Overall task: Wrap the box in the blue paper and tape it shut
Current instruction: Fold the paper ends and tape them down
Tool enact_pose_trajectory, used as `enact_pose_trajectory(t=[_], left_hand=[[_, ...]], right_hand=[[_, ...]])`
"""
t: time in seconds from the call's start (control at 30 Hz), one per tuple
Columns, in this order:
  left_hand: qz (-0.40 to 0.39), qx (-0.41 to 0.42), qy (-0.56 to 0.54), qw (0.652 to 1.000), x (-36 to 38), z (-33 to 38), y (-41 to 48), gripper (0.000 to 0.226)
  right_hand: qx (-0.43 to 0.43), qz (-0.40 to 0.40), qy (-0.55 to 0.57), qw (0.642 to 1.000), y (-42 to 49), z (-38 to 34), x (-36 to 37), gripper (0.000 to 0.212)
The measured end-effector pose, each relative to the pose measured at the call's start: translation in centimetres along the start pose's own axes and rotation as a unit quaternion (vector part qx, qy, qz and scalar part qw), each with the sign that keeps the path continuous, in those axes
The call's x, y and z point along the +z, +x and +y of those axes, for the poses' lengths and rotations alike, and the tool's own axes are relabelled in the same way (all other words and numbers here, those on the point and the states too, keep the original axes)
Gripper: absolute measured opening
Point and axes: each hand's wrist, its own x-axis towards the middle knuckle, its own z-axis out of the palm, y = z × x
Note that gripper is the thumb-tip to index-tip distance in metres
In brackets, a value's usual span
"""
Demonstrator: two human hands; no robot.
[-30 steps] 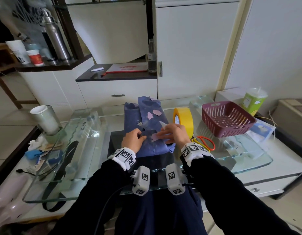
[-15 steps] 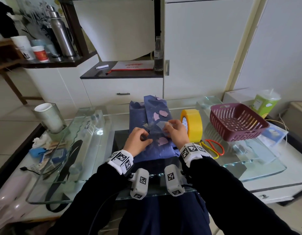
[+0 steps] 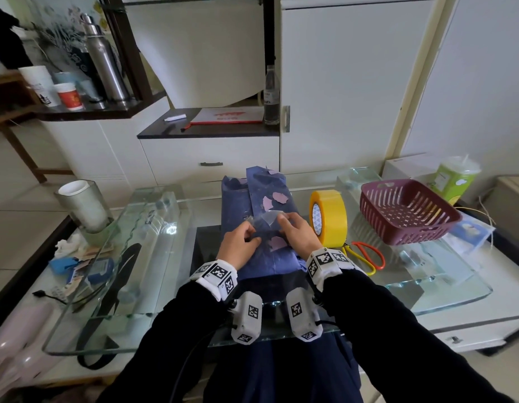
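We count one blue paper (image 3: 252, 196) parcel, one yellow tape roll (image 3: 328, 221), one pair of scissors (image 3: 366, 255) and one basket (image 3: 406, 210). The box is hidden inside the paper. The parcel lies on the glass table (image 3: 153, 216) beneath our left hand (image 3: 240, 246) and right hand (image 3: 299, 232), which are close together, both pinching one clear tape strip (image 3: 265, 219).

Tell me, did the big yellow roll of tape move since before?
No. The yellow roll of tape stands at the same spot left of the dark red plastic basket, above the orange-handled scissors; only the camera shifted.
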Motion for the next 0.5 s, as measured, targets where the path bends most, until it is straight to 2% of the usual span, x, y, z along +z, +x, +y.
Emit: enact_pose_trajectory(t=[0.2, 0.5], left_hand=[[0.026, -0.015, 0.049, 0.998, 0.7, 0.6, -0.1, 0.015], [0.018, -0.01, 0.08, 0.997, 2.1, 2.0, -0.8, 0.018]], right_hand=[[-0.026, 0.056, -0.081, 0.995, 0.2, 0.5, -0.2, 0.036], [-0.066, 0.15, -0.095, 0.982, 0.1, 1.0, -0.6, 0.023]])
